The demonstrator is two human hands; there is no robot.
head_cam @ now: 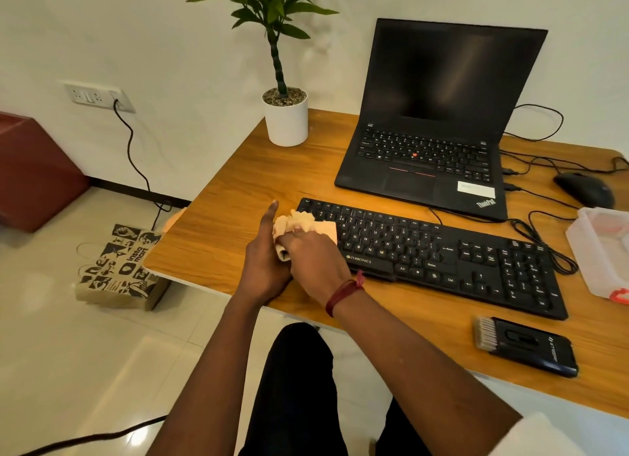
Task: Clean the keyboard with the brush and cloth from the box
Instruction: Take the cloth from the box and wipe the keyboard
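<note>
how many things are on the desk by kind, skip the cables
computer gear: 3 (laptop, keyboard, mouse)
cleaning tools: 2 (brush, cloth)
boxes: 1 (clear box)
plants: 1 (potted plant)
total: 7

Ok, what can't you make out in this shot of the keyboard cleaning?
Head view only:
Box: cut off by the right edge; contents unclear.
Keyboard: left-end keys hidden under the cloth and right hand.
Left hand: fingers hidden behind the cloth, so its grip is unclear.
Brush lettering: too blurred to read.
</note>
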